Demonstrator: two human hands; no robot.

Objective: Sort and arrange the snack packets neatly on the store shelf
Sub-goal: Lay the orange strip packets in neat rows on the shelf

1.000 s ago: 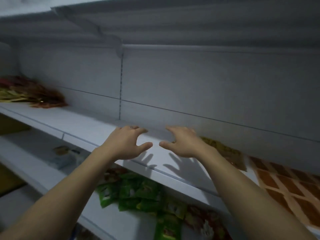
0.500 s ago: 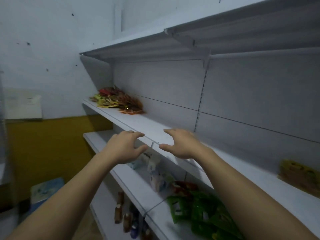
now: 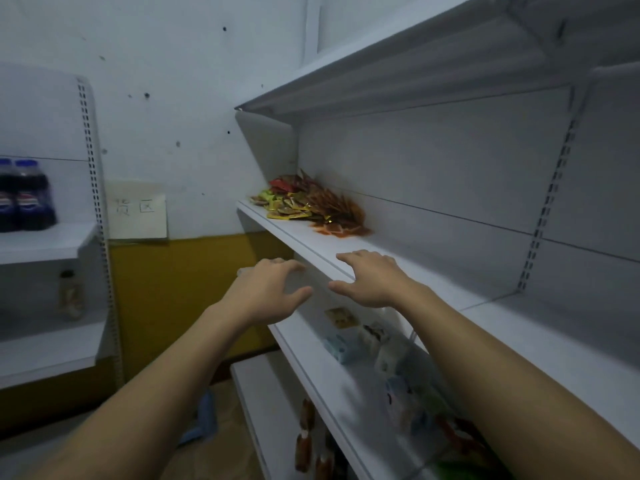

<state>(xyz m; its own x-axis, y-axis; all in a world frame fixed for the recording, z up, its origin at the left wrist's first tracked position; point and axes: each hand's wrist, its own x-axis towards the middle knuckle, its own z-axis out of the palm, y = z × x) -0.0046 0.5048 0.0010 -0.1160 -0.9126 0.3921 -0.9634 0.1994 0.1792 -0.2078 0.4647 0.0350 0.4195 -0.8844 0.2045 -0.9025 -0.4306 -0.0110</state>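
Head view showed two dark cola bottles (image 3: 24,199) with Pepsi labels and blue caps at the left edge of the frame. Right of them hung a cream paper sign (image 3: 138,209) with two handwritten characters I could not read for certain. My left hand (image 3: 266,292) and right hand (image 3: 374,278) hovered at centre frame, fingers spread and lightly curved, gripping nothing. The right was over the front lip of the white sheet-metal shelf (image 3: 311,244), the left just off it. The snack packets (image 3: 311,206), glossy crinkled sachets in red, yellow and brown, lay heaped at the shelf's far end, above centre, well apart from both hands. A slotted upright (image 3: 543,216) ran up the back panel.
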